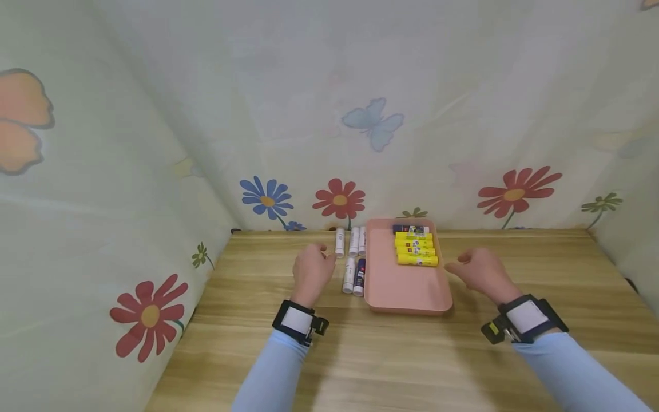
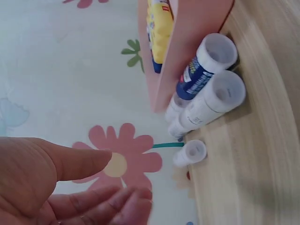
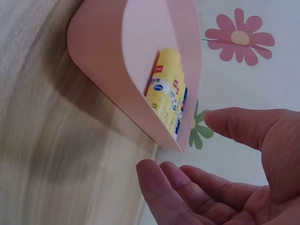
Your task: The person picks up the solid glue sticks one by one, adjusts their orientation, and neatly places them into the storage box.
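My left hand (image 1: 312, 271) hovers just left of a white glue stick (image 1: 340, 242), thumb and fingers apart with nothing between them in the left wrist view. Beside that stick lie several more white glue sticks (image 1: 349, 274) and one dark blue glue stick (image 1: 359, 277), all left of the pink tray (image 1: 407, 294). Inside the tray, several yellow glue sticks (image 1: 417, 260) lie in a row, with a dark blue one (image 1: 410, 229) at the back. To the tray's right, my right hand (image 1: 480, 274) is empty, its thumb and fingers spread apart in the right wrist view.
The wooden table (image 1: 370, 366) meets a flowered curtain (image 1: 437, 171) close behind the tray. Another curtain side (image 1: 103, 240) slopes along the table's left edge. The tray has raised walls.
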`<act>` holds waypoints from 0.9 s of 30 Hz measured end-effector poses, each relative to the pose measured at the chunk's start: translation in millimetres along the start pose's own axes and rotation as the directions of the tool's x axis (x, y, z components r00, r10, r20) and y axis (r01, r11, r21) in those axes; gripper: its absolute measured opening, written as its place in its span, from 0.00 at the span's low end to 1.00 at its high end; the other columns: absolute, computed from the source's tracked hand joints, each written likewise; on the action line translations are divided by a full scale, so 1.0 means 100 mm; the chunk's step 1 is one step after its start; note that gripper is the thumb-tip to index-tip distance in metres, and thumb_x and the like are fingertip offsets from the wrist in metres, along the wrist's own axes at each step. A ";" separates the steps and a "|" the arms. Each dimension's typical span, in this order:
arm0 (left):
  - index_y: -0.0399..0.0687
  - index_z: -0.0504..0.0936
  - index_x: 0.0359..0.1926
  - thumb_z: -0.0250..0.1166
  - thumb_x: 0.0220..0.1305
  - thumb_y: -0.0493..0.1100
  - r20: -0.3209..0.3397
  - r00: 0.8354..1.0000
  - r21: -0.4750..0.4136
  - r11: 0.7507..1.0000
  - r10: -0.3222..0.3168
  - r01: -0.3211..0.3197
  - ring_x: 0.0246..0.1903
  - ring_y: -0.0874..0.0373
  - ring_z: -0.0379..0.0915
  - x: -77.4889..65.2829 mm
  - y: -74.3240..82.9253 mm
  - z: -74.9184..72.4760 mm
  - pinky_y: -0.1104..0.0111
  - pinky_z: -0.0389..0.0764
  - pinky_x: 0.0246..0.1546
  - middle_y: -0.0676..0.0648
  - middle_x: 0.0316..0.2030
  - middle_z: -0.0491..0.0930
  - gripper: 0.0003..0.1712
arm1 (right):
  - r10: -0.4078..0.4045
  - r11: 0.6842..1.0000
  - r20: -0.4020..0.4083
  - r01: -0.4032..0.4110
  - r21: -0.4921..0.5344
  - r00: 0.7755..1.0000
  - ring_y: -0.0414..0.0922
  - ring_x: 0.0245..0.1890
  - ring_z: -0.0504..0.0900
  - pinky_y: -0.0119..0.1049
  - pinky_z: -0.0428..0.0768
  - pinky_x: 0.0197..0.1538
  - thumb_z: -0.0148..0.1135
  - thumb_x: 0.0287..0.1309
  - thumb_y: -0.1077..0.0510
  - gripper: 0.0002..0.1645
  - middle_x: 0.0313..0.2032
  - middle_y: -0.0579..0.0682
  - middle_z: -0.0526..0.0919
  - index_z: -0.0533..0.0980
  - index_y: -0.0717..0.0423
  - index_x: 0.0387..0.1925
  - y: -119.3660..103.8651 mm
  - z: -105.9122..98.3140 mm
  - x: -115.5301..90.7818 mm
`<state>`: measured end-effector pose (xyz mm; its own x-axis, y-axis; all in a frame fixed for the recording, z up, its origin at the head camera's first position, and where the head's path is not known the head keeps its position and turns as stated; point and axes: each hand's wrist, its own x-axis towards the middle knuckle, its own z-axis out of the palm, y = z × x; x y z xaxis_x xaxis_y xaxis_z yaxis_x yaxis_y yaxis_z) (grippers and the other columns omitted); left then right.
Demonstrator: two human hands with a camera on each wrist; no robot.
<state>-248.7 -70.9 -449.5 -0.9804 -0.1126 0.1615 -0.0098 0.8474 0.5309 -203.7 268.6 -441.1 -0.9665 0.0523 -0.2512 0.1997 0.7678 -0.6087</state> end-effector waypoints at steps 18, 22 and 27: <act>0.42 0.69 0.52 0.64 0.57 0.56 0.182 0.980 -0.020 0.996 -0.083 0.088 0.29 0.55 0.74 0.00 0.01 0.51 0.65 0.72 0.23 0.43 0.36 0.78 0.29 | 0.068 0.998 0.061 -0.069 0.015 0.996 0.47 0.31 0.78 0.33 0.73 0.29 0.60 0.53 0.34 0.47 0.40 0.62 0.79 0.67 0.72 0.56 0.02 0.17 -0.01; 0.41 0.70 0.50 0.65 0.56 0.55 0.177 0.981 0.030 0.997 -0.081 0.077 0.26 0.55 0.72 0.00 0.01 0.55 0.65 0.68 0.19 0.44 0.31 0.77 0.28 | 0.075 0.997 0.062 -0.076 0.017 0.995 0.48 0.31 0.77 0.33 0.73 0.29 0.60 0.53 0.35 0.46 0.39 0.62 0.79 0.67 0.72 0.56 0.03 0.18 -0.02; 0.41 0.73 0.43 0.67 0.53 0.50 0.168 0.984 0.094 0.994 -0.064 0.049 0.23 0.55 0.70 0.00 0.01 0.60 0.64 0.66 0.17 0.46 0.28 0.73 0.22 | 0.087 0.996 0.064 -0.089 0.019 0.994 0.49 0.33 0.76 0.33 0.73 0.29 0.60 0.53 0.37 0.45 0.38 0.61 0.78 0.67 0.72 0.56 0.02 0.17 -0.03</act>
<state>-260.4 -39.4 -498.8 -0.9969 -0.0779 -0.0149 -0.0760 0.8860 0.4573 -197.5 259.1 -454.7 -0.9331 0.0781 -0.3511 0.2877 0.7480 -0.5981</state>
